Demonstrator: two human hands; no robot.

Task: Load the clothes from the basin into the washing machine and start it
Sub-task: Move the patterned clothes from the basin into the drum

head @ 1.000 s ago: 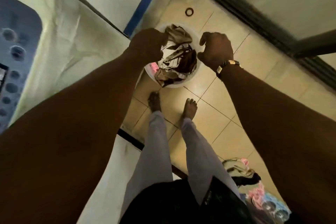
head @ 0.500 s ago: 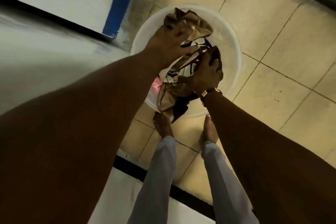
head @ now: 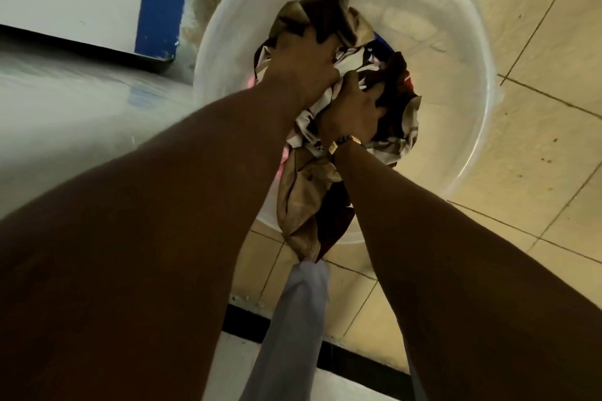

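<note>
Down on the tiled floor (head: 537, 26), straight ahead of me, sits the white basin (head: 456, 127), and both my arms reach into it. My left hand (head: 303, 75) is clenched on the upper part of the bundle of clothes (head: 397, 107), a crumple of tan, dark brown and white fabric, while my right hand (head: 353, 111) grips the same bundle just beside it, fingers dug into the folds and a watch (head: 347, 142) at the wrist. A tan tail of cloth hangs over the near rim of the basin toward my grey trouser leg (head: 293, 319). The right half of the basin's inside is bare, and the tiles to the right lie open. To the left the room is tighter: a blurred pale surface (head: 65, 114) runs close along my left arm, and beyond it a white panel with a blue edge (head: 159, 0) stands just beside the basin's far-left rim. A black strip (head: 342, 352) crosses the floor near my legs.
</note>
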